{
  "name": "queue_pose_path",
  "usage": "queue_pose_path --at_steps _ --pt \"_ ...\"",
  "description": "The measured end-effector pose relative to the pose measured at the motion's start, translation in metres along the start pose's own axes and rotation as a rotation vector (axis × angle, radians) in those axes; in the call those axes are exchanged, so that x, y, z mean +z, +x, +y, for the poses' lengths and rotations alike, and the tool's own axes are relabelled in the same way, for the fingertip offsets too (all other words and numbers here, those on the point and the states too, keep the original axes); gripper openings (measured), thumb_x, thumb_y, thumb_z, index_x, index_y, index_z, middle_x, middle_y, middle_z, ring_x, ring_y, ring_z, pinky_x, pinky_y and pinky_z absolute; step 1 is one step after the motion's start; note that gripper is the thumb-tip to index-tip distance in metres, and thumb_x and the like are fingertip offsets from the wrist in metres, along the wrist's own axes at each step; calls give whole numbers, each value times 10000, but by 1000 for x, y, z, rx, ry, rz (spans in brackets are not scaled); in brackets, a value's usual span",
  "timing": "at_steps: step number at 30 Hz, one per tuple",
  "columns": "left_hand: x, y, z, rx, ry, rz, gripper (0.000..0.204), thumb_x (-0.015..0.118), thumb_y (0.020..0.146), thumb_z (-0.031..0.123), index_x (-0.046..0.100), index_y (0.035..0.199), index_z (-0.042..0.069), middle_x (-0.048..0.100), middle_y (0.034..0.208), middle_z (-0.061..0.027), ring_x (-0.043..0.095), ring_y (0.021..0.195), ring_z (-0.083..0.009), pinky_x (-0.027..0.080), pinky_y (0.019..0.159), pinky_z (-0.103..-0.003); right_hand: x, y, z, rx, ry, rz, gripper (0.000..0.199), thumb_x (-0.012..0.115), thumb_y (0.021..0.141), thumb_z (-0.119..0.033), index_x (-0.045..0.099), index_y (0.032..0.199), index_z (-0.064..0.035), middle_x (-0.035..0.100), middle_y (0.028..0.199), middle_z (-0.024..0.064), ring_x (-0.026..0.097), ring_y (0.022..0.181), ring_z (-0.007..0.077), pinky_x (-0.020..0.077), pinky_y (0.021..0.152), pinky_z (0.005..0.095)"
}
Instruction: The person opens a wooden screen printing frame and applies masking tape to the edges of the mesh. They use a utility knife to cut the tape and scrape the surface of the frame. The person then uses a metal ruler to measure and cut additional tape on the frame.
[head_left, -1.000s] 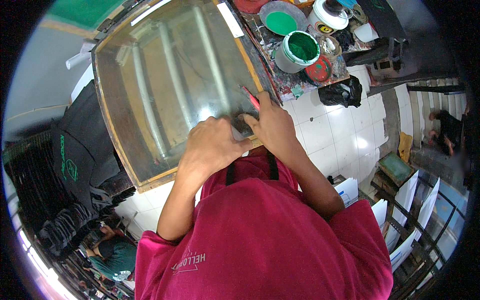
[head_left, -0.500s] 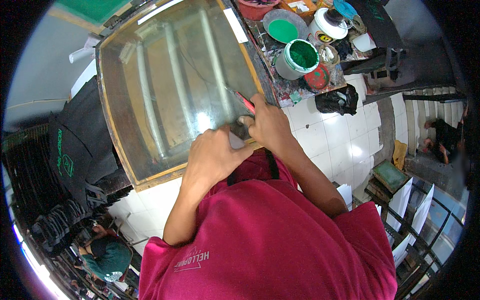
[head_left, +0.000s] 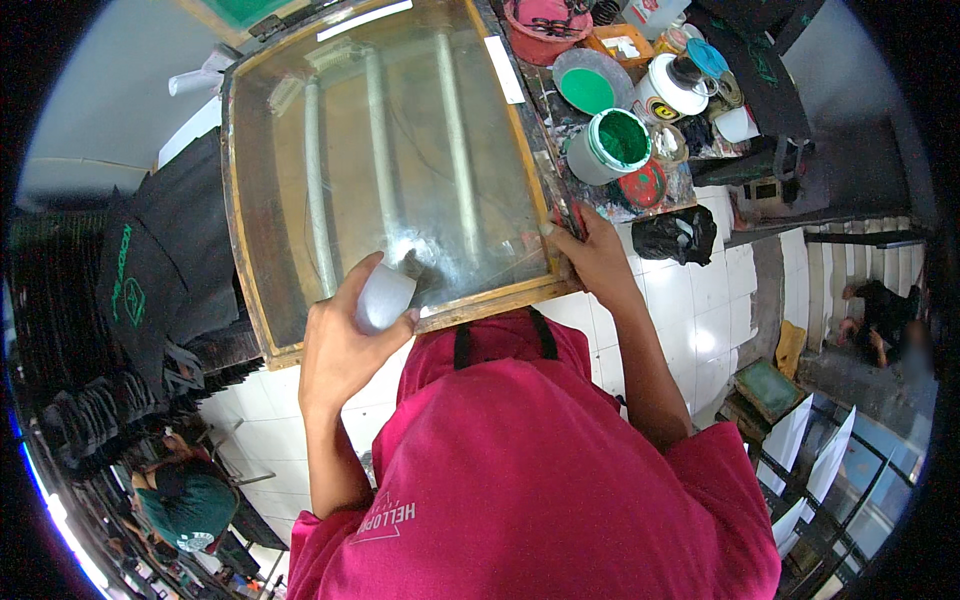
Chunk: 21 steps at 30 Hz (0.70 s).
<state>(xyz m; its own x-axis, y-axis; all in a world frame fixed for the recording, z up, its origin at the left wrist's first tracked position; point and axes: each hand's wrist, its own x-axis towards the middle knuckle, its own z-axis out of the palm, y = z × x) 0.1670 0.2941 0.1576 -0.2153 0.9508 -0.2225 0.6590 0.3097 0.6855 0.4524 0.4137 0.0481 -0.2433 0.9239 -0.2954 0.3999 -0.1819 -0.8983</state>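
My left hand (head_left: 345, 340) is at the near edge of the glass-topped light table (head_left: 262, 325). Between its thumb and fingers it grips a curled, whitish translucent sheet (head_left: 386, 298). Around the right side of the wooden frame, my right hand (head_left: 598, 258) is closed, its thumb along the frame. A red cutter knife (head_left: 576, 218) shows in part at its fingers; the tip is hidden. Under the glass run three pale tubes (head_left: 458, 150). White strips (head_left: 503, 70) lie along the frame's far and right edges.
On a stained side table to the right stand a white tub of green ink (head_left: 590, 158), a bowl of green ink (head_left: 587, 91) and a lidded white container (head_left: 672, 88). A black plastic bag (head_left: 674, 236) sits below. Dark printed fabric (head_left: 170, 240) hangs left. Other people are at lower left and far right.
My left hand has moved left with the whitish sheet, away from my right hand. My right hand has gone right to the table's side edge, carrying the red cutter knife. The view has shifted slightly.
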Motion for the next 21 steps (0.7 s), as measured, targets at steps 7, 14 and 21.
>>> queue_pose_path --at_steps 7,14,21 --pt "4 -6 -14 127 -39 7 746 836 737 220 573 1413 46 724 1108 -253 738 1005 -335 573 875 -411 -1 -22 -16 190 316 -89 270 695 960 -213 596 1122 -21 583 697 19 486 452 90 345 359 256" --pt "23 6 -18 109 -216 44 861 865 713 94 496 1490 55 698 1236 -209 674 1144 -260 532 972 -378 13 -12 -23 14 348 -58 270 733 923 -164 596 1115 -32 619 694 23 566 522 93 432 441 244" --pt "46 19 -23 185 -571 228 825 895 678 8 558 1429 61 675 1171 -139 654 1039 -194 518 920 -322 14 -3 -47 27 400 -107 283 736 913 -136 600 1133 -20 627 750 24 603 601 117 496 551 276"
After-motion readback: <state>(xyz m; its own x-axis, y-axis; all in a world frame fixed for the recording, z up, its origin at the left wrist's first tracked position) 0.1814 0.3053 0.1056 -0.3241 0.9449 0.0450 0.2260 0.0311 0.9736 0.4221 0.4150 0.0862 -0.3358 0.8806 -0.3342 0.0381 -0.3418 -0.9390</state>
